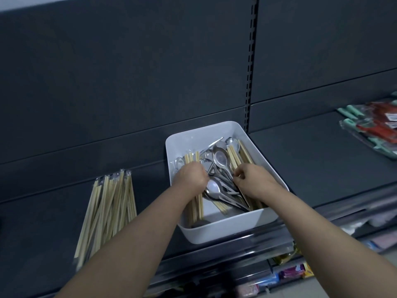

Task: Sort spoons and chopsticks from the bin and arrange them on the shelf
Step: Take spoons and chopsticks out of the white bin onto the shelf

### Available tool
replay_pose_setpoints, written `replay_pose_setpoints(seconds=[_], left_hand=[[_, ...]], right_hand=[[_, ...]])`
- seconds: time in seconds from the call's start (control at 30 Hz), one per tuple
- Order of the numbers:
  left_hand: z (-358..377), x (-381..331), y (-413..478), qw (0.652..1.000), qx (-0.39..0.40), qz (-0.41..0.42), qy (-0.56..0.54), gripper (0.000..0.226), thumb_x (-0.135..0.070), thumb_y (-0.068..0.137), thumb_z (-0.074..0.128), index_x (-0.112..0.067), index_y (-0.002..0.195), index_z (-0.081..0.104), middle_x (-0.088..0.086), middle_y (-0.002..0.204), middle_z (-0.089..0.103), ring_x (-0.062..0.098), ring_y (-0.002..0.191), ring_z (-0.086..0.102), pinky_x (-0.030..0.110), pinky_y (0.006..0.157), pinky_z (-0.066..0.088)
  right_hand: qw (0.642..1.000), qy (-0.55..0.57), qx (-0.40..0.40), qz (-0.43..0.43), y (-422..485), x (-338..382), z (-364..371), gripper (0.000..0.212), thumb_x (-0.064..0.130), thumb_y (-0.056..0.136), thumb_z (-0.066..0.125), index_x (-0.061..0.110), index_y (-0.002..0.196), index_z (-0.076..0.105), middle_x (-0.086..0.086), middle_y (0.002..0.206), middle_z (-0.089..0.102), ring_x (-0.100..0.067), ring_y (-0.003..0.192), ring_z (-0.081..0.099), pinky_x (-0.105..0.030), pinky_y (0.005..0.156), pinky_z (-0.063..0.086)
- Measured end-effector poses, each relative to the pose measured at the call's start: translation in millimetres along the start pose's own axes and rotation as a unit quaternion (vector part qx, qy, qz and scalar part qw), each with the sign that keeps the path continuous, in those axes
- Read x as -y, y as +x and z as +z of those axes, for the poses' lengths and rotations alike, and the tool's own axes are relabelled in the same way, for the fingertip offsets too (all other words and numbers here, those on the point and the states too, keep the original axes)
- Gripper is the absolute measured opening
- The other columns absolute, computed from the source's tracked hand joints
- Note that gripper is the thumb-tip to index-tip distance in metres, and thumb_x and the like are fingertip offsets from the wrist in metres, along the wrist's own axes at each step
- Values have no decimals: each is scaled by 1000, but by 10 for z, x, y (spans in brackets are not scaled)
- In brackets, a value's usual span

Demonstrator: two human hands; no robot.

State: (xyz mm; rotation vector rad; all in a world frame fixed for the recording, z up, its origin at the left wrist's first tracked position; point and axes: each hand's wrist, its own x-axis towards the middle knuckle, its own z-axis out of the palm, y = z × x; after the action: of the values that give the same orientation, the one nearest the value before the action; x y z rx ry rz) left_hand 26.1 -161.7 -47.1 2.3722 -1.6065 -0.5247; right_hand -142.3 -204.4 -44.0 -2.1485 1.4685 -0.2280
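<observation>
Two hands down inside a white plastic bin (227, 227), reaching forward on bare forearms. Left hand (190, 176): grips a bundle of wooden chopsticks (191, 157) along the bin's left wall, fingers curled round it, stick ends showing beyond the knuckles and again under the wrist. Right hand (252, 179): fingers curled inward, tips close together over spoon handles and a second chopstick bundle (236, 155) on the bin's right side; cannot tell whether pinching anything. Between the hands, a heap of metal spoons (221, 158), mostly bowls up, crossing one another. Well to the left of the left hand, flat on the dark shelf (311, 160), a pile of clear-wrapped chopsticks (109, 207), roughly parallel, apart from the bin. Far to the right of the right hand, on the same shelf, packaged goods (371, 125) in red and mint green. Below the forearms, on lower shelves, more coloured packets (294, 272), blurred.
</observation>
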Motion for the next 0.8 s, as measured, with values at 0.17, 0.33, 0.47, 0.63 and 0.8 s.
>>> replay_pose_setpoints(seconds=[0.17,0.33,0.47,0.63,0.8], left_hand=[[53,-52,-12,989,-117,-58,-76,30,-25,91,60,-12,118,56,8,112,64,31,106,59,41,91,49],[124,-86,-75,996,-20,-88,4,32,-34,87,67,-11,100,49,4,88,58,25,87,58,35,78,48],[130,-156,-76,993,-63,-66,-74,23,-13,88,63,-7,110,60,10,105,65,27,97,60,33,80,50],[41,-79,-66,996,-72,-55,-24,16,-10,89,55,-8,102,63,10,101,63,28,91,58,32,72,45],[-7,-18,-106,995,-83,-47,27,9,-5,88,52,-6,95,58,12,97,62,27,82,55,32,65,41]], right_hand=[[1000,-17,-4,10,5,2,-4,22,20,94,51,18,111,65,-4,114,67,-24,106,60,-28,80,45],[1000,-22,-4,8,23,0,6,22,20,94,51,18,109,66,-4,112,67,-24,104,60,-27,76,43],[1000,-22,7,4,24,-11,12,24,21,93,52,18,113,64,-4,114,66,-23,104,61,-26,75,41],[999,-34,13,-5,19,-5,21,25,20,93,50,19,115,62,-3,112,66,-22,95,62,-27,73,46],[995,-99,18,-21,82,93,56,25,19,91,50,18,112,63,-5,112,65,-26,102,61,-31,78,49]])
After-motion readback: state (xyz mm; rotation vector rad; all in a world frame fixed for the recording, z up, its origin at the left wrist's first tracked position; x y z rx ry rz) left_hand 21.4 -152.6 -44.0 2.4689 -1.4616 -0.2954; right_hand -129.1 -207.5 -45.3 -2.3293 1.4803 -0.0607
